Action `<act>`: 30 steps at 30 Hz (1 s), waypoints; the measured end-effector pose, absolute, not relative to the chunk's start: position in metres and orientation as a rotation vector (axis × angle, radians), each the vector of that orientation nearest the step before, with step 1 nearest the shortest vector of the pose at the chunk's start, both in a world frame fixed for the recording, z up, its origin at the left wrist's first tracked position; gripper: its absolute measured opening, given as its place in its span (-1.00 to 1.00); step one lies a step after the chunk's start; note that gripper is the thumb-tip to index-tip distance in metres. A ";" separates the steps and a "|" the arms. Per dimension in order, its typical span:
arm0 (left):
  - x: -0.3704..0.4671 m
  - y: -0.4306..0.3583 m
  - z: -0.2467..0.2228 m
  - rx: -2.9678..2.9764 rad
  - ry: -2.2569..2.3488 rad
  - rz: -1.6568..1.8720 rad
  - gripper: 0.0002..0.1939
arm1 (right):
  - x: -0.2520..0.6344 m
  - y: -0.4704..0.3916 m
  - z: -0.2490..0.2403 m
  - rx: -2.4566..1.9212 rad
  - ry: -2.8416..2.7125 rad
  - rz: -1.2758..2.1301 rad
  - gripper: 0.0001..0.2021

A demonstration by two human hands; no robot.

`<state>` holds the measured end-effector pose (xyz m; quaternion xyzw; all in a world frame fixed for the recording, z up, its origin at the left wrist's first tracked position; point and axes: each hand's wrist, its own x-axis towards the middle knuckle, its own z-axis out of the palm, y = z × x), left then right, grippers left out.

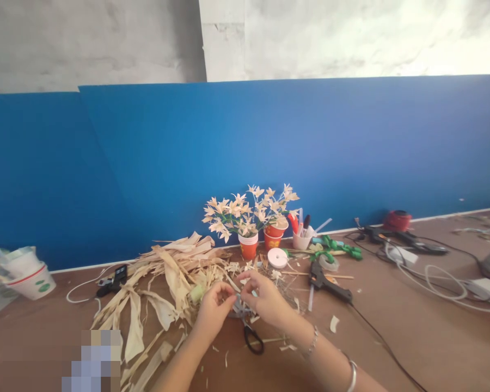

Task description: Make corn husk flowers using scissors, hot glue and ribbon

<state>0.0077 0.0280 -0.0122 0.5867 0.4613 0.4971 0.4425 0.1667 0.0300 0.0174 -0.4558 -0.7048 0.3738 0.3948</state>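
My left hand (214,311) is closed in a pinch, thumb against fingertips; what lies in it is too small to make out. Close by on the right, my right hand (265,296) has its fingers curled together near a thin pale strip, and its hold is unclear too. Under both hands lie scissors with black handles (253,340), their blades partly hidden. Dried corn husks (173,272) spread in a heap left of my hands. Just beyond my fingers stand pale husk flowers (239,209) in a red-and-white paper cup (248,247).
A black glue gun (330,284) with a cord lies to the right. Behind are a white tape roll (277,258), a second red cup (273,239), a white cup of pens (301,239) and green tape (330,247). White cables (441,288) coil at right; a paper tub (32,280) stands left.
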 end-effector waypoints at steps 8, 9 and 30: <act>0.019 0.015 -0.004 1.435 1.312 1.333 -0.73 | 0.159 0.020 0.023 -1.246 -1.832 0.449 -0.68; 0.022 0.014 -0.003 1.393 1.309 1.295 -0.72 | 0.158 0.018 0.024 -1.241 -1.854 0.383 -0.66; 0.027 0.014 0.004 1.136 1.069 1.047 -0.70 | 0.162 0.023 0.031 -1.238 -1.772 0.918 -0.72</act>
